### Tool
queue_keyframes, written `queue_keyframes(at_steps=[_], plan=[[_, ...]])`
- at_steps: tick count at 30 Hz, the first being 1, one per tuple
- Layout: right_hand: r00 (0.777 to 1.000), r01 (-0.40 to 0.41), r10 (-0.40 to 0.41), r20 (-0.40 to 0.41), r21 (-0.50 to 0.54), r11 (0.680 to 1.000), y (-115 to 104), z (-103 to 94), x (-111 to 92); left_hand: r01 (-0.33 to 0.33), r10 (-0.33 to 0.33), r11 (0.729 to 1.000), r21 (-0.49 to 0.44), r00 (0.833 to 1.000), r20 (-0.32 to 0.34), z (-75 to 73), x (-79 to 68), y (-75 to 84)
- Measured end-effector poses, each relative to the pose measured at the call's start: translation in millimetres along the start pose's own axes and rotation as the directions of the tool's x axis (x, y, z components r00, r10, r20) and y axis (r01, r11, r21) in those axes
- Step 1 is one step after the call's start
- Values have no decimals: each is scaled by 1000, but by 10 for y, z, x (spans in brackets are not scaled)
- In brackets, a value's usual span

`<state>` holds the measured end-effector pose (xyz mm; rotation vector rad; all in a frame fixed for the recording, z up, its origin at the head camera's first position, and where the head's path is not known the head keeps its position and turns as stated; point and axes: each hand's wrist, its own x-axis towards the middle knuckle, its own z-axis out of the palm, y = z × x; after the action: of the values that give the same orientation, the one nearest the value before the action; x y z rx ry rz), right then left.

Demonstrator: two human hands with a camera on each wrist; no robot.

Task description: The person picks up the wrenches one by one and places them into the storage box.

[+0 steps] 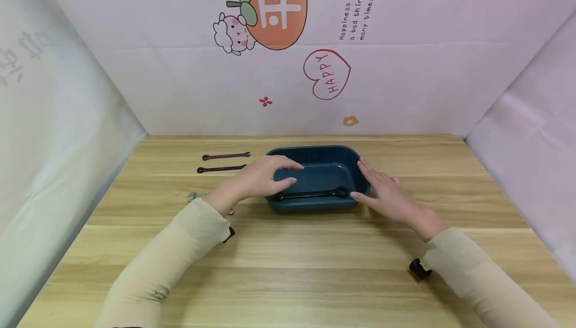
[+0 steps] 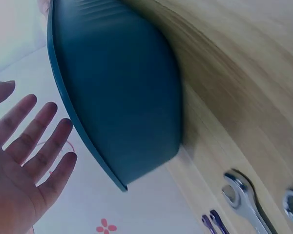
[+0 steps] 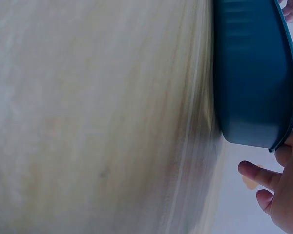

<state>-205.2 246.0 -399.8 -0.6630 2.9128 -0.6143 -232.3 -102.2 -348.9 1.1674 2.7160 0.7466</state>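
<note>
head view: the blue tray [image 1: 310, 207] is sitting mid-table [image 1: 288, 268]; 1 dark wrench [image 1: 312, 194] is lying lengthwise inside along the near wall, presumably since that direction is offering most room. left hand [image 1: 272, 175] is hovering over the left end, fingers parted, holding nothing. right hand [image 1: 387, 197] is touching the right rim, fingers mostly straight, likely steadying it. 2 purple wrenches [image 1: 226, 156] are lying far left, roughly parallel.

left wrist view: palm is showing bare; a silver wrench [image 2: 244, 202] is lying outside the tray.

right wrist view: fingers are meeting the rim, not wrapping it.
</note>
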Motion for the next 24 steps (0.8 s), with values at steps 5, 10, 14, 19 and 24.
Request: queue_keyframes(at_steps=[5,10,14,19,24], plan=[[1000,3,-3,-5,-5,1000,6,1,-6,4,-4,1000,2,1000,-14,-23,-65,-30],[1000,4,-4,0,-12,1000,-3,-3,0,-3,3,1000,8,999,-48,-14,-144,-81],[1000,10,-10,-4,-18,1000,5,1,-1,-1,1,1000,-1,997,-82,1,-218,-127],[1000,13,-13,-4,-17,1000,12,4,-3,37,-42,999,-38,990,-134,-28,-328,-165],[1000,10,-11,-7,-17,1000,8,12,2,62,-71,997,-54,983,-170,-127,-426,-219]])
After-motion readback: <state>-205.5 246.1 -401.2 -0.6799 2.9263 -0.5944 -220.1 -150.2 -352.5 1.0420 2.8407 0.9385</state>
